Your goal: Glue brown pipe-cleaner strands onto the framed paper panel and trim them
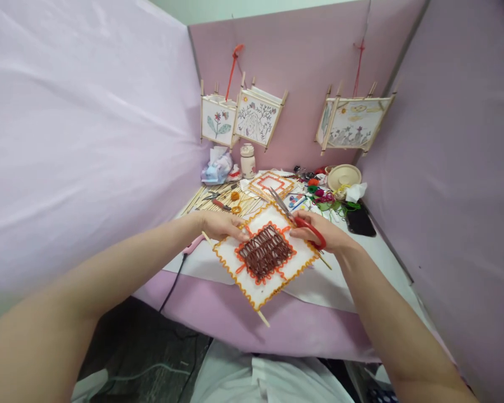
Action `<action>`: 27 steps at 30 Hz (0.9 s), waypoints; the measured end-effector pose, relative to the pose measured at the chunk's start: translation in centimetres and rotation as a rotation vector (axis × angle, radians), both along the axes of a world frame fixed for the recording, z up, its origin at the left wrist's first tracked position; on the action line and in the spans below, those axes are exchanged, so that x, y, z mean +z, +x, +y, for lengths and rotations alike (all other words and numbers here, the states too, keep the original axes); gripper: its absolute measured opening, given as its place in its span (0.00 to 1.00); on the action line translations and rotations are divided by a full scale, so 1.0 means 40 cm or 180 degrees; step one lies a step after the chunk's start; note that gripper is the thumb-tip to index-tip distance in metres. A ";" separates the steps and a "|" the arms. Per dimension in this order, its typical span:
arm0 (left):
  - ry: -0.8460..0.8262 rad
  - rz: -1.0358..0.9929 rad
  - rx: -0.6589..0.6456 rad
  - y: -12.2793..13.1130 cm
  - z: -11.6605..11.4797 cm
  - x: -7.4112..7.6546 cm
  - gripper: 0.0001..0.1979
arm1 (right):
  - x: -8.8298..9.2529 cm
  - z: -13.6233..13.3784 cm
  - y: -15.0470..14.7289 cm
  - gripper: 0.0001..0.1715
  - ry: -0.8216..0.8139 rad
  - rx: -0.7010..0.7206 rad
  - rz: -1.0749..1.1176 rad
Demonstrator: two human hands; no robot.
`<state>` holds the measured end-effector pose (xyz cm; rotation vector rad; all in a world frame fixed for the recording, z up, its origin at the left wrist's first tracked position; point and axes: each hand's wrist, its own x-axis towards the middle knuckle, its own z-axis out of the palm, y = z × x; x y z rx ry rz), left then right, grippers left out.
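A white square panel (pixel 232 253) is held up tilted over the table's front part. Wavy orange-yellow yarn edges it, and a brown yarn patch (pixel 265 254) with a red-orange border fills its middle. My left hand (pixel 223 225) grips the panel's left corner, thumb on top. In my right hand (pixel 315 228) are red-handled scissors (pixel 308 226), their blades pointing up and to the left past the panel's top corner. The right fingers also lie close to the panel's right side; whether they pinch it I cannot tell. Thin sticks poke out at the panel's corners.
Behind lie wooden sticks (pixel 197 200), pliers (pixel 220 205), another yarn-edged panel (pixel 273 183), yarn balls (pixel 313 182), and a black phone (pixel 360 221). A bottle (pixel 247 160) and tissue pack (pixel 217 168) stand at the back. Picture lanterns (pixel 257 116) hang above. A pink glue gun (pixel 194 244) trails a cord.
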<state>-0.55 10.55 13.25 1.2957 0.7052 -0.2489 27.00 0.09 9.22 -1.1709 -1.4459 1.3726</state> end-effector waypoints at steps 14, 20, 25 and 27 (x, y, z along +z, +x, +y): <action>-0.0427 -0.2545 0.2267 0.004 -0.066 -0.229 0.25 | -0.127 0.077 -0.043 0.27 0.0672 -0.1374 0.0913; -0.0477 -0.2698 0.2657 0.067 -0.072 -0.276 0.15 | -0.114 -0.022 0.074 0.30 0.0825 -0.2301 -0.0955; -0.0525 -0.2786 0.2863 0.046 -0.063 -0.283 0.17 | -0.165 -0.172 0.252 0.27 -0.0506 -0.3311 -0.3519; -0.0557 -0.2818 0.2916 0.040 -0.065 -0.287 0.18 | -0.207 -0.205 0.291 0.25 -0.0769 -0.3012 -0.3859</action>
